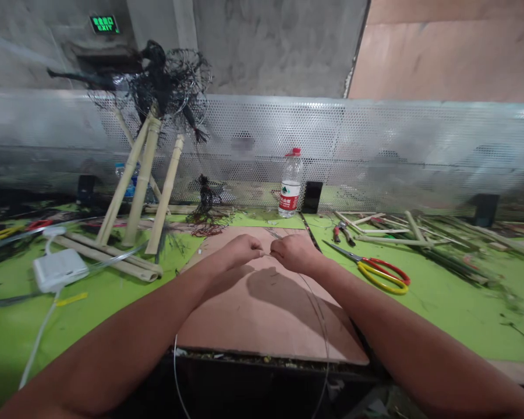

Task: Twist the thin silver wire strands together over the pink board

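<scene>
Over a brown board [244, 320], my left hand [243, 251] and my right hand [294, 254] come close together, both with fingers pinched. A thin clear wire [322, 320] runs between their fingertips. It loops down from the right hand, past the board's front edge, and shows again below my left forearm. Whether it is metal or plastic I cannot tell. Just right of my right hand lie scissors [382, 273] with one red and one yellow handle, blades pointing away to the left. Pliers [344, 233] rest a little behind them.
A water bottle [290, 183] stands behind the hands beside a black phone-like slab [312, 196]. Bamboo poles [142, 180] topped with tangled black strands rise at left. A white adapter [60, 269] lies left; cut sticks [414, 227] lie right. A perforated metal screen [244, 134] closes the back.
</scene>
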Motion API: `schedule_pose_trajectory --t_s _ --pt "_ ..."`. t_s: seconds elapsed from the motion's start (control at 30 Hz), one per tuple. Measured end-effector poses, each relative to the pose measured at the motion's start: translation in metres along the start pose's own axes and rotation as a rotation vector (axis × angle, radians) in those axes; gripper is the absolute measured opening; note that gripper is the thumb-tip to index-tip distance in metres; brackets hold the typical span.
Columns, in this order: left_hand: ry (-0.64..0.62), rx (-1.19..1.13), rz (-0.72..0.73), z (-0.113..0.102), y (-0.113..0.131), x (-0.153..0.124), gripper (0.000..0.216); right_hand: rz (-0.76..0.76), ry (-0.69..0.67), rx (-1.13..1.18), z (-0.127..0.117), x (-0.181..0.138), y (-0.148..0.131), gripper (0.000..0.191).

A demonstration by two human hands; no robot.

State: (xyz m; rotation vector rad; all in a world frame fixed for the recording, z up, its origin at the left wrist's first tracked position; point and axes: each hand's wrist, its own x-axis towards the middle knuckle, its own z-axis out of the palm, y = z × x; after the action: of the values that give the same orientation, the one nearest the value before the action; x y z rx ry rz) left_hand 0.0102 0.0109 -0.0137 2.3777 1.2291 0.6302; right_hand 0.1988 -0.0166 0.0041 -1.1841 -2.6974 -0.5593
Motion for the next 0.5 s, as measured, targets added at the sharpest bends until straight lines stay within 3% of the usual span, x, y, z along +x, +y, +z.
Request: schedule_pose_trajectory --t_s 0.13,0.23,0.4,0.5 --pt "0.017 0.034 0.022 0.004 -0.005 0.002 0.028 0.038 0.004 0.07 0.005 0.001 -0.012 0.027" --pt "-0.001 0.037 0.009 0.004 -0.004 0.001 0.027 0.074 0.034 0.248 0.008 0.001 -0.012 0.021" --pt "-0.027 -0.045 0.033 -0.003 0.004 -0.002 0.026 0.452 0.091 1.052 0.001 0.0 0.017 0.04" --pt "-0.028 -0.055 0.065 -0.006 0.01 -0.003 0.027 0.569 0.08 1.449 0.001 -0.002 0.031 0.033"
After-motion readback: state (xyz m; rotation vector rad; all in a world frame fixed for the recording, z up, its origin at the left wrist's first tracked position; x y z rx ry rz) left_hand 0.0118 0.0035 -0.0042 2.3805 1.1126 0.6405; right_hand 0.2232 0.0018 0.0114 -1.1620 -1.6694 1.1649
